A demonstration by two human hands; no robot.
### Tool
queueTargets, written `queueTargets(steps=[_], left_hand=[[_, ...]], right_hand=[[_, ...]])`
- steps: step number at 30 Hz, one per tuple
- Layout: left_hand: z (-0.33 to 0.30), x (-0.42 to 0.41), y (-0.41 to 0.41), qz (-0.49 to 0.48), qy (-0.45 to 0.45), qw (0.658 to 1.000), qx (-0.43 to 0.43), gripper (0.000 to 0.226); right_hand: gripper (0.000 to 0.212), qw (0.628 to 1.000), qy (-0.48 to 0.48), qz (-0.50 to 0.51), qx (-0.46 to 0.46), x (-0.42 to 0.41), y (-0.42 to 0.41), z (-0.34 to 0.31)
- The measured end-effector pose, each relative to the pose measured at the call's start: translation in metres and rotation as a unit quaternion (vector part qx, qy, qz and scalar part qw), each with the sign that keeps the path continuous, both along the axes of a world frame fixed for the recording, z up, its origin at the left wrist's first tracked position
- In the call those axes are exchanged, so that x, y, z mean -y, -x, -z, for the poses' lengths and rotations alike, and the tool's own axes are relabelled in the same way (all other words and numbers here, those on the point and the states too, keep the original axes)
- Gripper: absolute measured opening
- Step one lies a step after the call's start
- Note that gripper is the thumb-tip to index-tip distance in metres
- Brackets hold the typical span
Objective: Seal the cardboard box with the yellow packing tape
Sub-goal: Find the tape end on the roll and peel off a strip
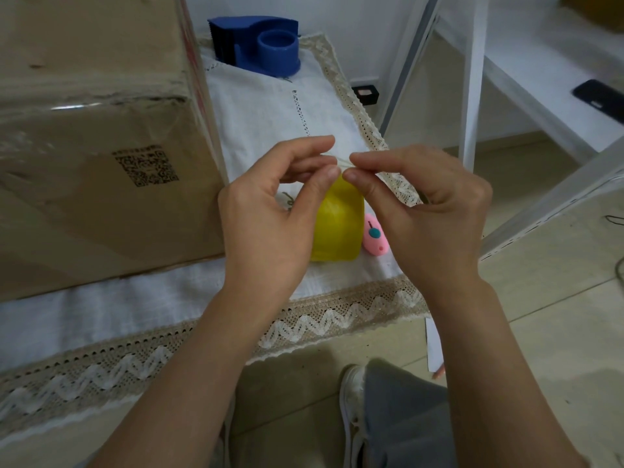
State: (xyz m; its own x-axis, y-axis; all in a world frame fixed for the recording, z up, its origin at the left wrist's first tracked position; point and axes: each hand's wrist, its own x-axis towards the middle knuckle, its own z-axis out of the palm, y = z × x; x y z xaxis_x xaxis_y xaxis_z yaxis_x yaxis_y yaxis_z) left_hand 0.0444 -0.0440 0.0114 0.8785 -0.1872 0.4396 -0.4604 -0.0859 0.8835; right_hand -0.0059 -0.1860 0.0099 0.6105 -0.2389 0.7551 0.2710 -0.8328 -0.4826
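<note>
I see the box [101, 157], a big brown cardboard carton, resting on the white cloth at the left, its faces glossy with clear wrap and a QR code printed on the near side. My tape [337, 224], a translucent yellow roll, stands just right of the box's corner, partly hidden.

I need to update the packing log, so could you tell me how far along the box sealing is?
Early stage. The cardboard box stands on the cloth-covered table, with no yellow strip visible on it. In hand: the left hand and right hand pinch at the top of the yellow tape roll, apparently picking its end loose. Left: pulling tape out, laying it over the box, cutting it. The blue dispenser sits empty; the pink cutter lies untouched.
</note>
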Motion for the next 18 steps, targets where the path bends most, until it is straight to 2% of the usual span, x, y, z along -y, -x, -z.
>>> queueTargets(steps=[13, 18], left_hand=[[0.0007, -0.0008, -0.0004, -0.009, -0.026, 0.999, 0.035, 0.006], [0.0012, 0.0003, 0.0013, 0.007, -0.021, 0.999, 0.027, 0.004]], right_hand=[[0.01, 0.999, -0.029, -0.02, -0.02, -0.0048, 0.0019, -0.0044], [0.018, 0.997, -0.051, -0.041, -0.043, -0.0049, 0.0013, -0.0051]])
